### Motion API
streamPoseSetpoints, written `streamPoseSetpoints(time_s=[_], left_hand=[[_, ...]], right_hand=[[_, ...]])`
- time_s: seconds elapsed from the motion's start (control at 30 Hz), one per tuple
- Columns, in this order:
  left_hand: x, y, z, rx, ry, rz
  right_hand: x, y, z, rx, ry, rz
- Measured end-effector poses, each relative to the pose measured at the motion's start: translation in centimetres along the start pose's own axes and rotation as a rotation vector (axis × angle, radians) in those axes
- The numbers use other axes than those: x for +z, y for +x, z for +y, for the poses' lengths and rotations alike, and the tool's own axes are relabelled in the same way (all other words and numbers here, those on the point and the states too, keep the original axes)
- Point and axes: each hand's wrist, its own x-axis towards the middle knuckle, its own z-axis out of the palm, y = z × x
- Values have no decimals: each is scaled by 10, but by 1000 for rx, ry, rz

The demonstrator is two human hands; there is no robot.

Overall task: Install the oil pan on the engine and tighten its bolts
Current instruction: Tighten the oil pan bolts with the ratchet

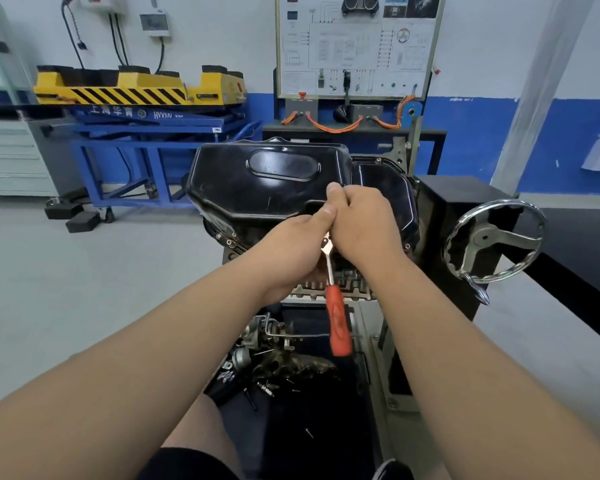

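A glossy black oil pan (271,181) sits on top of the engine (340,285), which is held on a stand. Bolts (228,242) show along the pan's near left flange. A ratchet wrench with a red handle (338,320) hangs down over the pan's near edge, its metal head between my hands. My left hand (291,247) grips near the ratchet head, thumb pointing up. My right hand (361,223) curls over the top of the ratchet head, hiding the socket and the bolt beneath.
A chrome hand wheel (492,240) juts from the stand on the right. Loose engine parts and small bolts lie on the black tray (291,410) below. A blue lift cart (153,133) with yellow blocks stands back left, a wiring training board (354,46) behind.
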Motion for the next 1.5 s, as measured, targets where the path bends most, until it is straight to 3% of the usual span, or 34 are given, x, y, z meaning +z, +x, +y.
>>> streamPoseSetpoints(time_s=[0.1, 0.2, 0.27, 0.4, 0.5, 0.6, 0.7, 0.8, 0.9, 1.0, 1.2, 1.27, 1.43, 1.5], left_hand=[[1, -1, 2, 37, -15, 81], [-9, 5, 7, 172, 406, 282], [-17, 9, 15, 254, 662, 399], [-22, 13, 30, 449, 900, 224], [-28, 13, 39, 550, 1030, 135], [-25, 13, 37, 621, 1140, 228], [-21, 13, 30, 620, 1136, 337], [-23, 12, 36, 684, 1161, 184], [-31, 14, 49, 778, 1337, 5], [-36, 16, 55, 849, 1443, -48], [-12, 15, 52, 528, 1446, 247], [-9, 15, 54, 475, 1410, 252], [-8, 15, 71, 635, 1777, -68], [-12, 19, 72, 748, 1908, -113]], right_hand=[[5, 4, 9, 16, 124, -123], [8, -3, 23, -45, 185, -349], [11, -1, 30, -111, 151, -348], [14, 8, 39, -258, -48, -197], [17, 5, 48, -329, 11, -56], [24, 4, 46, -379, -54, 50], [28, 9, 40, -318, -171, 29], [22, 8, 44, -270, -34, -55], [16, 2, 46, -301, 56, -139], [16, 0, 48, -354, 41, -89], [23, -5, 45, -235, 27, 48], [22, -5, 46, -209, 42, 42], [18, -4, 45, -212, 2, -35], [18, -2, 46, -210, -25, -82]])
